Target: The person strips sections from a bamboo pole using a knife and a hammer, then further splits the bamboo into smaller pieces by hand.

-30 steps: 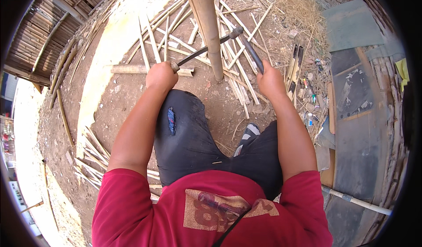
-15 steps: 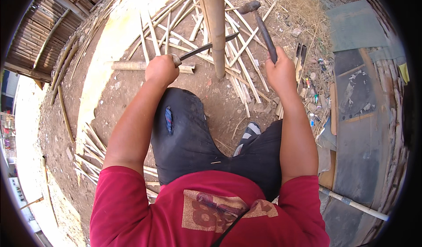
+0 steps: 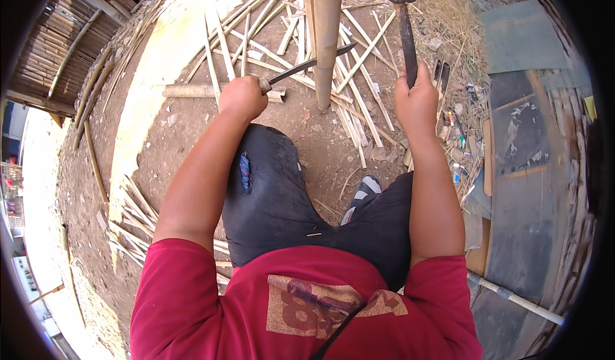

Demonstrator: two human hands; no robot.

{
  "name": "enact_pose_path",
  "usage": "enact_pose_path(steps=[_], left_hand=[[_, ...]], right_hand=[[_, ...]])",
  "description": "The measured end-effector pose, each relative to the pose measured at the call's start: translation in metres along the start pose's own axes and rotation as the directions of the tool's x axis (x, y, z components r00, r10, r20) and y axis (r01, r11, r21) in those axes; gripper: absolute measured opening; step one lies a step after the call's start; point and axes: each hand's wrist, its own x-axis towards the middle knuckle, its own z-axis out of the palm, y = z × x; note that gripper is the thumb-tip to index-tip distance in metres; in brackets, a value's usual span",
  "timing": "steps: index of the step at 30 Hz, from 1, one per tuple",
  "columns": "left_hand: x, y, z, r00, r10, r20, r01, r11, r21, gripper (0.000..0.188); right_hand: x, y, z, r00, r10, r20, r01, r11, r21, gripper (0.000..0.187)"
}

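Moved: the hammer (image 3: 405, 30) is up now, its head lifted well above where it hung half a second ago, the right hand (image 3: 416, 97) risen with it; the left hand (image 3: 242, 97) has barely shifted.
Left grip: fist closed round the handle of the blade (image 3: 307, 65), which lies across the bamboo pole (image 3: 327, 40).
Right grip: closed low on the hammer's handle, iron head far out.
Pole: upright in front of the knees, stiff and smooth-skinned; likely to split along the grain.
Blade: thin, rigid, touching the pole, though whether it has bitten in I can't quite tell.
Around: split bamboo strips (image 3: 359, 97) strewn on the dirt ground (image 3: 192, 155), a short bamboo section (image 3: 192, 91) beside the left hand, small tools (image 3: 458, 120) to the right.
In the way: loose strips underfoot by the shoe (image 3: 365, 190).
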Motion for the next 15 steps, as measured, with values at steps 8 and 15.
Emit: enact_pose_path(steps=[8, 15], left_hand=[[0.006, 0.002, -0.004, 1.0, 0.017, 0.021, -0.018, 1.0, 0.02, 0.028], [0.012, 0.008, -0.008, 1.0, 0.026, 0.008, -0.026, 0.999, 0.028, 0.027]], right_hand=[[0.007, 0.019, -0.012, 0.985, 0.077, 0.152, -0.048, 0.982, -0.185, 0.033], [-0.003, 0.031, 0.006, 0.972, 0.082, 0.221, 0.0, 0.938, -0.346, 0.024]])
